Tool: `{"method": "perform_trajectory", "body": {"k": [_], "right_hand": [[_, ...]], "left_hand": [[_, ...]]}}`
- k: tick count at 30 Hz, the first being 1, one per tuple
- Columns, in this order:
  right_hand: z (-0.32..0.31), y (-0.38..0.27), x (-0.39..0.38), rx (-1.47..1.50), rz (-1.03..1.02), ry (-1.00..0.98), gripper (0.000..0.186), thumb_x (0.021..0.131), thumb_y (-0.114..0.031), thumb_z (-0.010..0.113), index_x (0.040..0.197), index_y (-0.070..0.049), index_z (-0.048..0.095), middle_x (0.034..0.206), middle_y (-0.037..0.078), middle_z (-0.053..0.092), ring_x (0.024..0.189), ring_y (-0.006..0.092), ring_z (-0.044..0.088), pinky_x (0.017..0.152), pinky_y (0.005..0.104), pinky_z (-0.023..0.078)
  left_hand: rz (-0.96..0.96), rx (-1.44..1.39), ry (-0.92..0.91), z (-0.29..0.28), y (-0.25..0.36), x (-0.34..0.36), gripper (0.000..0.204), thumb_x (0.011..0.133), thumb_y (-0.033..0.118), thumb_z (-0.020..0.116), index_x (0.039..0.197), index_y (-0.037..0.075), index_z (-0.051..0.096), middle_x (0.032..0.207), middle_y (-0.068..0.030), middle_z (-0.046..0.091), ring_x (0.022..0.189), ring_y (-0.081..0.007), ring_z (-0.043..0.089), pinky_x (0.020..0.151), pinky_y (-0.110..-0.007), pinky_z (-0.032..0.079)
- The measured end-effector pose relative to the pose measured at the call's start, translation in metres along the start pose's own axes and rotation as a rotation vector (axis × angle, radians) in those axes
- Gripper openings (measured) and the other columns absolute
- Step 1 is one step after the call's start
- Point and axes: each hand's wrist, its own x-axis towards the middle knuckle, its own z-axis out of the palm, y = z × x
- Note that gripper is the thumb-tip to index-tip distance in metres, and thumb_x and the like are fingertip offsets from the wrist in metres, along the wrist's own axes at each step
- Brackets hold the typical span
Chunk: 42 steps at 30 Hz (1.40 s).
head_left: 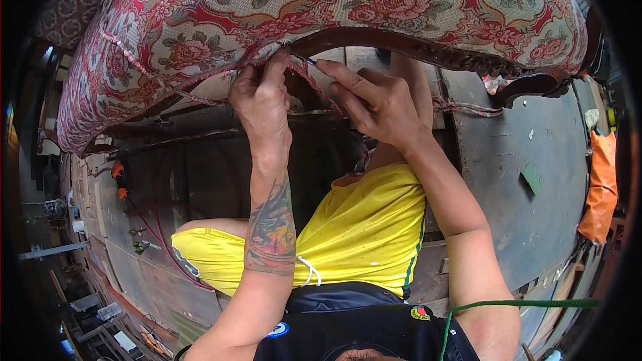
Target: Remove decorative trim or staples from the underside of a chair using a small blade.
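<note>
A large floral upholstered seat (394, 0), red, cream and green, fills the top of the view, with a carved dark wood rail (401, 43) along its lower edge. My left hand (261, 97) pinches the cover's edge against the rail, near its middle. From between my right hand's (381, 97) thumb and forefinger, the dark tip of a slim tool (310, 61) points at that same spot; the rest of it is hidden. A loose strip of red braided trim (314, 85) hangs down between my hands. More patterned trim (160, 80) dangles from the cover on the left.
Below the seat lies a dark board floor (528, 140) with a green scrap (531, 178) on it. An orange bag (599, 187) hangs at the right. A red hose (160, 227) and an orange-and-black tool (119, 177) are on the left. A green cord (521, 303) crosses my right arm.
</note>
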Motion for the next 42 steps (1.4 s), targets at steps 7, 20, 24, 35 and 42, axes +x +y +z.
{"method": "perform_trajectory", "body": {"k": [7, 20, 24, 35, 42], "right_hand": [[0.008, 0.004, 0.001, -0.098, -0.008, 0.007, 0.061, 0.093, -0.019, 0.072, 0.150, -0.035, 0.058, 0.066, 0.006, 0.061, 0.055, 0.0255, 0.063, 0.051, 0.0401, 0.054], [0.023, -0.011, -0.008, -0.068, 0.099, 0.038, 0.067, 0.092, -0.014, 0.073, 0.153, -0.034, 0.055, 0.068, 0.010, 0.060, 0.057, 0.0297, 0.065, 0.054, 0.0435, 0.055], [0.039, -0.022, -0.012, 0.041, 0.158, 0.097, 0.071, 0.089, -0.006, 0.073, 0.154, -0.029, 0.054, 0.069, 0.011, 0.061, 0.060, 0.0319, 0.066, 0.057, 0.0451, 0.056], [0.061, -0.042, -0.015, 0.236, 0.246, 0.227, 0.058, 0.094, 0.007, 0.067, 0.149, -0.010, 0.058, 0.097, 0.024, 0.074, 0.082, 0.0381, 0.075, 0.073, 0.0375, 0.058], [0.063, -0.040, -0.021, 0.286, 0.260, 0.236, 0.056, 0.095, 0.006, 0.067, 0.148, -0.010, 0.059, 0.101, 0.025, 0.075, 0.085, 0.0358, 0.077, 0.073, 0.0354, 0.058]], "left_hand": [[0.079, 0.004, 0.036, 0.004, -0.005, 0.003, 0.012, 0.091, 0.014, 0.077, 0.090, 0.005, 0.071, 0.066, 0.0063, 0.050, 0.051, -0.0027, 0.038, 0.048, -0.023, 0.028], [0.172, -0.029, 0.100, 0.009, -0.016, 0.004, 0.014, 0.092, 0.006, 0.073, 0.100, -0.005, 0.075, 0.087, -0.0015, 0.072, 0.075, -0.0071, 0.059, 0.069, -0.025, 0.046], [0.156, -0.076, 0.124, 0.014, -0.016, 0.002, 0.016, 0.092, 0.005, 0.072, 0.102, -0.007, 0.075, 0.092, -0.0040, 0.075, 0.082, -0.0093, 0.062, 0.077, -0.027, 0.050], [0.132, -0.091, 0.148, 0.016, -0.013, 0.004, 0.010, 0.093, 0.002, 0.069, 0.097, -0.006, 0.074, 0.088, -0.0014, 0.071, 0.077, -0.0084, 0.059, 0.072, -0.026, 0.047], [0.109, -0.106, 0.163, 0.018, -0.007, 0.002, 0.010, 0.093, 0.004, 0.069, 0.096, -0.004, 0.074, 0.086, 0.0001, 0.069, 0.075, -0.0073, 0.057, 0.068, -0.025, 0.044]]}}
